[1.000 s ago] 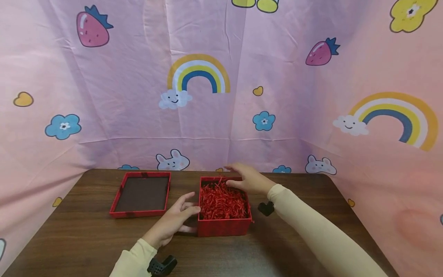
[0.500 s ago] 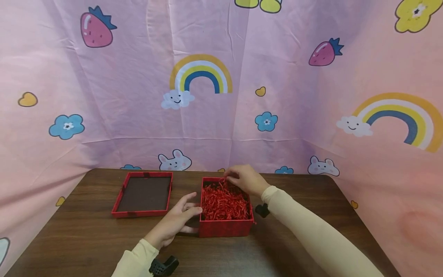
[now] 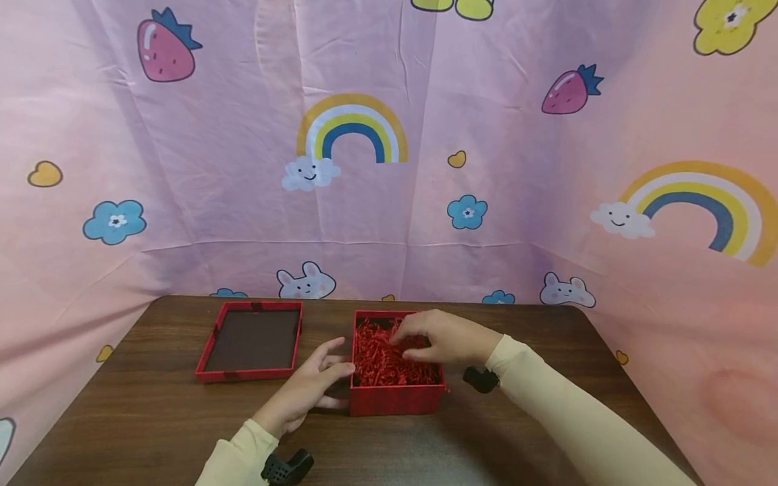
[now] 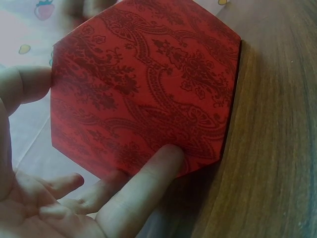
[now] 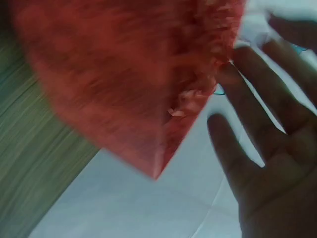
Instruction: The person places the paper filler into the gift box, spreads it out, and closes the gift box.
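Observation:
A square red box [image 3: 395, 400] stands on the table, filled with red shredded paper [image 3: 378, 359]. Its side, with a dark paisley pattern, fills much of the left wrist view. My left hand [image 3: 306, 386] is at the left wall, fingers spread, a fingertip [image 4: 171, 151] resting against that wall. Over the right part of the filling is my right hand [image 3: 452, 339], its fingers extended and slightly bent. In the blurred right wrist view nothing shows held in these fingers [image 5: 255, 94]. Whether the fingertips touch the paper I cannot tell.
A shallow red lid [image 3: 255, 341] with a dark inside lies face up left of the box. The brown wooden table [image 3: 152, 412] ends at a patterned cloth backdrop [image 3: 358, 223] behind and at both sides.
My right hand first moved to the box's back edge with its fingers together, then came back nearer and rightward over the filling, fingers spreading. The left hand stays against the box.

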### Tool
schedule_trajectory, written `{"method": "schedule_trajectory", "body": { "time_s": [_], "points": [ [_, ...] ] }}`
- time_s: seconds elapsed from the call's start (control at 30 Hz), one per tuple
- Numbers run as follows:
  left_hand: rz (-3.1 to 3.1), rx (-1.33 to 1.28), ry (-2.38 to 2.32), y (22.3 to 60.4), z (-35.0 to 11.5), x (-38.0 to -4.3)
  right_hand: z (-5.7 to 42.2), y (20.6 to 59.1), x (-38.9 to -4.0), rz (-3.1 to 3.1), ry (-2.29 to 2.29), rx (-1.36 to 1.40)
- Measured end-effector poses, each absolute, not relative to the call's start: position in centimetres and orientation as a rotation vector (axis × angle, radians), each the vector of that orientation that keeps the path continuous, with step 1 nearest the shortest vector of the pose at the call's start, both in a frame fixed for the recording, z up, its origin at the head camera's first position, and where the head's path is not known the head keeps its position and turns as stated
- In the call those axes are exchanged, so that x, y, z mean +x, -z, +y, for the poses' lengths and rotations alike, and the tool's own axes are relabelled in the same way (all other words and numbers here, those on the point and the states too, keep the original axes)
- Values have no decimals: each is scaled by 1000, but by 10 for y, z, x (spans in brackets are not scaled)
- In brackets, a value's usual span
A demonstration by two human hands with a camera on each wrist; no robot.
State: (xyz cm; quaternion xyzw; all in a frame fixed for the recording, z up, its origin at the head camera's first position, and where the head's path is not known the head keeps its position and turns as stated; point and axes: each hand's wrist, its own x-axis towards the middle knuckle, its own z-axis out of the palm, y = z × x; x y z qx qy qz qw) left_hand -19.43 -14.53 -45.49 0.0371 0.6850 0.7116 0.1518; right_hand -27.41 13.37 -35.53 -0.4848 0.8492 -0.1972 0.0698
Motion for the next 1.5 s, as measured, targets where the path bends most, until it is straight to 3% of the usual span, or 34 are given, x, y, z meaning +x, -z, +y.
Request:
{"method": "schedule_trajectory", "body": {
  "time_s": [0.13, 0.43, 0.83, 1.5],
  "points": [
    [1973, 112, -2039, 455, -144, -194, 151, 364, -274, 2622, 551, -1395],
    [1958, 136, -2023, 455, -145, -194, 183, 390, -273, 2569, 1268, -793],
    [1955, 169, -2022, 456, -145, -194, 187, 430, -253, 2027, 1835, -398],
    [2066, 211, -1957, 446, -160, -198, 187, 443, -241, 1959, 1910, -379]
  ]
}}
